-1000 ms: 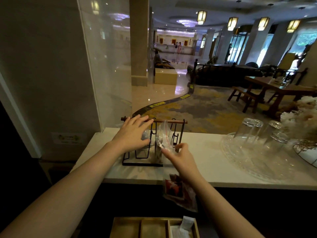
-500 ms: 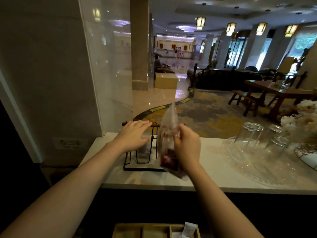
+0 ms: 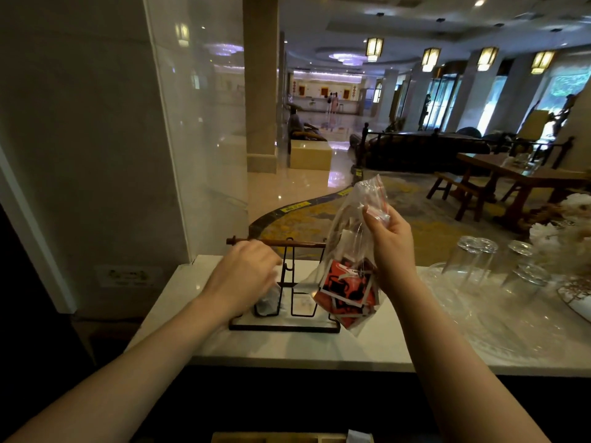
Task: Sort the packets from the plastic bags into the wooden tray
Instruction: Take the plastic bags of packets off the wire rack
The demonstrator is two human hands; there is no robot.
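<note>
**Bag of packets lifted clear of the rack**

Head view: a clear plastic bag (image 3: 350, 251) of red packets (image 3: 347, 292) was pinched near its top by the right hand (image 3: 388, 241), raised higher than before. The left hand (image 3: 246, 276) was curled over a second bag (image 3: 268, 300) in the wire rack (image 3: 284, 327). The wooden tray (image 3: 278, 438) was barely seen below.

White counter (image 3: 287, 348) — black wire rack (image 3: 284, 327), clear glass tray (image 3: 499, 327), upturned glasses (image 3: 473, 260)

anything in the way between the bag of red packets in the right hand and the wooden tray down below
Nothing visible blocks it. The right hand holds the plastic bag above the counter; the wooden tray sits below the near edge, mostly out of frame.
</note>
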